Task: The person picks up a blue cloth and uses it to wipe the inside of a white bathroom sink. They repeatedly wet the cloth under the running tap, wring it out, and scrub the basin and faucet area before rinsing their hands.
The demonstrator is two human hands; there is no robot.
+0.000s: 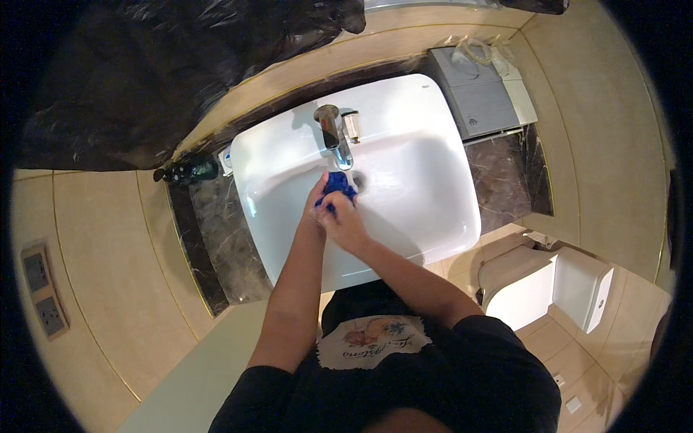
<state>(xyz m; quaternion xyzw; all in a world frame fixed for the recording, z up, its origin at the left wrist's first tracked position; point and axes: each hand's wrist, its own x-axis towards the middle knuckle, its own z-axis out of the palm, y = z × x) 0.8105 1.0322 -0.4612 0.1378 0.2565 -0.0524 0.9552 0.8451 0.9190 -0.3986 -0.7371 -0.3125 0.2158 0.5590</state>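
Over the white sink, both of my hands are closed around a small blue cloth. My left hand grips its left side and my right hand grips it from below. The cloth sits just under the spout of the chrome faucet, next to the drain. I cannot tell whether water is running.
A dark marble counter surrounds the sink. A dark dispenser bottle stands at its left, a grey tissue box at its right. A black plastic bag hangs on the wall. A toilet is lower right, wall sockets far left.
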